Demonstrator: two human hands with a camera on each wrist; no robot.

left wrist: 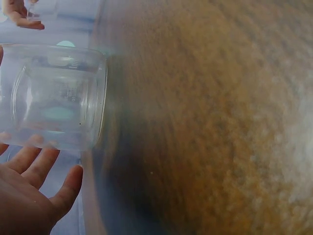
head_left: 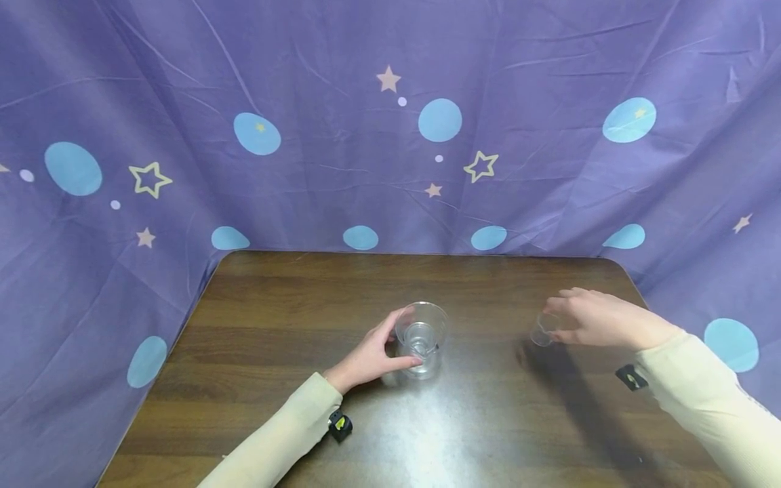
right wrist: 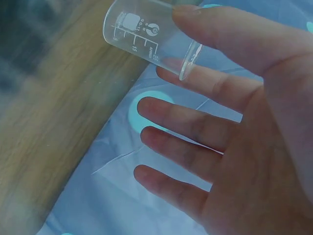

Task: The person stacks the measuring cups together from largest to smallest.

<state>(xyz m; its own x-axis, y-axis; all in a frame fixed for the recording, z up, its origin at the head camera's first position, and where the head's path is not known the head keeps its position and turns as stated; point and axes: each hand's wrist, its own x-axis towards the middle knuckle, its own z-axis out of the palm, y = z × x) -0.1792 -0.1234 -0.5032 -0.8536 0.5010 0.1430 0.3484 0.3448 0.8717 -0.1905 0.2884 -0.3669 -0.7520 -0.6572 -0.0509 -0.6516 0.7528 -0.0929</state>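
Observation:
My left hand (head_left: pixel 372 356) holds a large clear glass beaker (head_left: pixel 441 332), thumb on the near side and fingers on the far side. Inside that beaker a smaller beaker (left wrist: pixel 54 98) shows through the wall in the left wrist view. To the right, my right hand (head_left: pixel 601 318) pinches a small graduated beaker (right wrist: pixel 139 36) near its rim, between thumb and index finger. Its other three fingers (right wrist: pixel 181 117) are spread out, away from the glass. The small beaker is held over the table, with white scale marks facing the right wrist camera.
Both beakers are at a brown wood-grain table (head_left: pixel 293 298), the large one near its middle. A purple curtain (head_left: pixel 317 149) with stars and blue dots hangs behind the table and along its sides. Dark wrist devices are strapped at both pale sleeves (head_left: pixel 281 434).

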